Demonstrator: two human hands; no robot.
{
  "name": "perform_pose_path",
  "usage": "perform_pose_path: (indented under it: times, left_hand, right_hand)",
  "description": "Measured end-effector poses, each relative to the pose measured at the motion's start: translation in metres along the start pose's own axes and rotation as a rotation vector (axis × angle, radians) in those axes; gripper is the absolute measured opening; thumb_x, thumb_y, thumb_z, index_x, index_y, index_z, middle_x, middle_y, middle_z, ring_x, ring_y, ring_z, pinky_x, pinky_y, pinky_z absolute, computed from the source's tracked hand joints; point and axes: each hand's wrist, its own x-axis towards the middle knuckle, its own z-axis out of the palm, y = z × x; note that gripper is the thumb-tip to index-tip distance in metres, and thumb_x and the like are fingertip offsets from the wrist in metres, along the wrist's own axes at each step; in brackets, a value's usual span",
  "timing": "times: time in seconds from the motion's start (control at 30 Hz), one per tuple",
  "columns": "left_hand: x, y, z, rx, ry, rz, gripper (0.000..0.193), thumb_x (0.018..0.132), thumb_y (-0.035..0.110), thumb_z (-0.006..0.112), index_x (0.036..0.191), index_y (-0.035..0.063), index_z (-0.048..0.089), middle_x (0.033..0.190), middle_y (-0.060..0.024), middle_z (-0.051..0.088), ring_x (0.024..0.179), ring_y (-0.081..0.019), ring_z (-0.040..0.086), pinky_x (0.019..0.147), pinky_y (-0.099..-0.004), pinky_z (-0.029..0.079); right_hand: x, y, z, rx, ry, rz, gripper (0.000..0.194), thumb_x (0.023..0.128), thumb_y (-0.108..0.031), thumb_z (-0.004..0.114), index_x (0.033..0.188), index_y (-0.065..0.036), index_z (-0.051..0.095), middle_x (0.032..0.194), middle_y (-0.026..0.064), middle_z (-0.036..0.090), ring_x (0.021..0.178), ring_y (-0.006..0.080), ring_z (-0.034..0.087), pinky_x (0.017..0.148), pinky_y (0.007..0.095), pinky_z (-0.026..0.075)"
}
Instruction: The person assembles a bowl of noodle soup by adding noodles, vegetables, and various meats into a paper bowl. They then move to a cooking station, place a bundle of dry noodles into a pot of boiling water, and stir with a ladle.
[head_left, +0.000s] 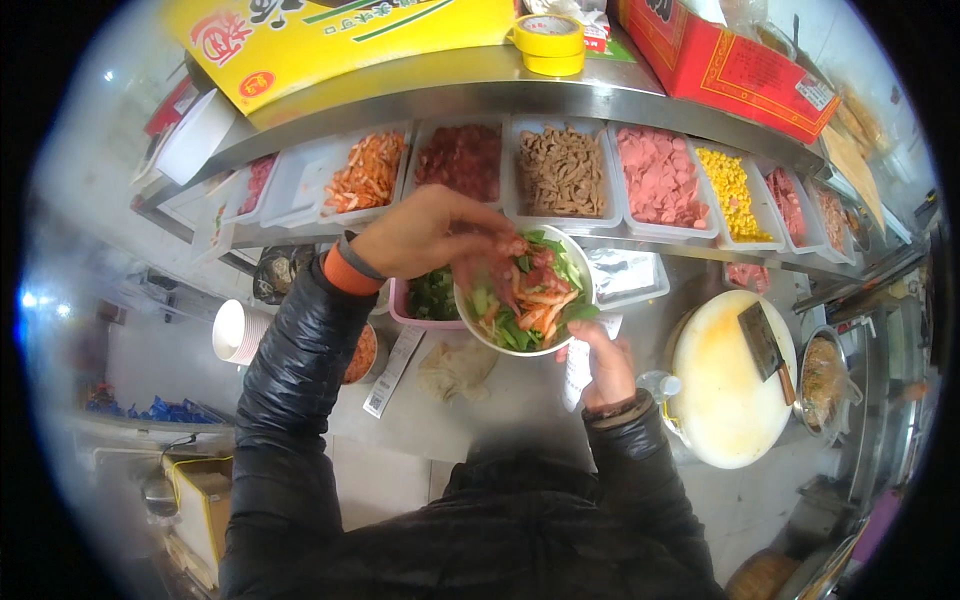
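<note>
My right hand (609, 367) grips the lower right rim of a white bowl (517, 352), with a paper slip (576, 375) hanging at the same hand. In the bowl lie green leaves, orange-and-white strips (541, 309) and pieces of dark red meat. My left hand (442, 236) is over the bowl's left side, fingers bent down and blurred; reddish meat pieces show at the fingertips, and whether they are gripped cannot be told. Beyond the bowl, plastic tubs hold dark red meat (459, 154), brown meat strips (562, 169) and pink slices (660, 176).
A cleaver (761, 341) lies on a round chopping board (724, 412) at the right. Left of the bowl are a pink basin (427, 323) of greens, a cloth (457, 369), a receipt (391, 375) and stacked paper cups (240, 330). A metal shelf edge (465, 75) spans above the tubs.
</note>
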Motion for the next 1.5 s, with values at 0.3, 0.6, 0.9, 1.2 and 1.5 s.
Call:
perform_pose_path:
  times: [0.3, 0.6, 0.9, 1.2, 1.5]
  left_hand:
    - [-0.005, -0.019, -0.036, -0.143, 0.047, -0.064, 0.02, 0.094, -0.002, 0.062, 0.112, -0.0053, 0.07, 0.098, -0.0128, 0.075, 0.071, -0.0132, 0.07, 0.065, -0.0258, 0.059]
    - [0.046, -0.1, -0.073, 0.7, 0.495, 0.183, 0.016, 0.088, 0.019, 0.074, 0.097, 0.0059, 0.075, 0.082, -0.0066, 0.071, 0.057, -0.0149, 0.065, 0.053, -0.0307, 0.052]
    - [0.014, 0.001, 0.016, 0.234, -0.015, 0.196, 0.033, 0.094, 0.027, 0.072, 0.085, -0.0047, 0.073, 0.062, -0.0034, 0.064, 0.056, -0.0071, 0.057, 0.052, -0.0269, 0.046]
    - [0.068, -0.012, 0.003, 0.211, 0.273, 0.093, 0.035, 0.09, 0.027, 0.074, 0.106, -0.0043, 0.071, 0.085, -0.0121, 0.072, 0.077, -0.0164, 0.067, 0.07, -0.0323, 0.054]
    - [0.15, -0.051, 0.051, 0.827, 0.311, -0.03, 0.049, 0.074, 0.022, 0.079, 0.12, 0.0065, 0.07, 0.117, -0.0189, 0.069, 0.108, -0.0371, 0.065, 0.1, -0.043, 0.05]
  right_hand:
    - [-0.01, 0.01, 0.005, -0.012, -0.039, -0.017, 0.024, 0.086, -0.011, 0.073, 0.104, 0.002, 0.066, 0.091, 0.0091, 0.068, 0.07, 0.0188, 0.066, 0.066, 0.0315, 0.052]
    - [-0.018, 0.018, -0.001, 0.0, -0.006, 0.008, 0.024, 0.086, -0.011, 0.07, 0.104, 0.004, 0.065, 0.091, 0.0096, 0.068, 0.071, 0.0193, 0.065, 0.066, 0.032, 0.052]
    - [-0.015, 0.012, 0.002, -0.033, 0.035, -0.013, 0.025, 0.087, -0.015, 0.068, 0.103, 0.004, 0.064, 0.086, 0.0111, 0.068, 0.067, 0.0209, 0.065, 0.065, 0.032, 0.052]
    - [-0.016, -0.011, -0.017, 0.021, -0.01, 0.087, 0.024, 0.086, -0.013, 0.07, 0.103, 0.004, 0.066, 0.085, 0.0104, 0.068, 0.068, 0.0197, 0.066, 0.065, 0.0322, 0.053]
    - [0.002, -0.063, -0.08, -0.063, -0.016, 0.149, 0.019, 0.085, -0.01, 0.069, 0.099, 0.003, 0.066, 0.082, 0.0128, 0.067, 0.066, 0.0235, 0.065, 0.063, 0.034, 0.052]
